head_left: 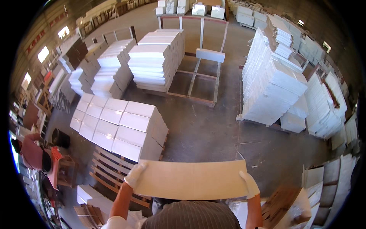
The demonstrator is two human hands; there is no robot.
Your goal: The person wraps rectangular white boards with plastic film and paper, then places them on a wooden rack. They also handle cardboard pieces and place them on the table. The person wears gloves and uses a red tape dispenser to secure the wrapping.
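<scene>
A long, flat tan panel (190, 178), like cardboard, is held level in front of my body, a shallow curve in its edges. My left hand (135, 175), in a white glove, grips its left end. At the opposite end my right hand (249, 184), gloved the same way, is closed on the edge; its fingertips under the panel are hidden. Just beyond my left hand stands a block of stacked glossy white boxes (131, 133). Beside that block lies a slatted wooden pallet (110, 168), partly covered by my left forearm.
Ahead, a metal rack (206, 76) carries white slabs (152, 57) and one lone white box (210, 55). A tall white stack (272, 84) rises at right. Another person (33, 152) works at far left by a wooden stand (65, 171). Cardboard (280, 204) lies near my right arm.
</scene>
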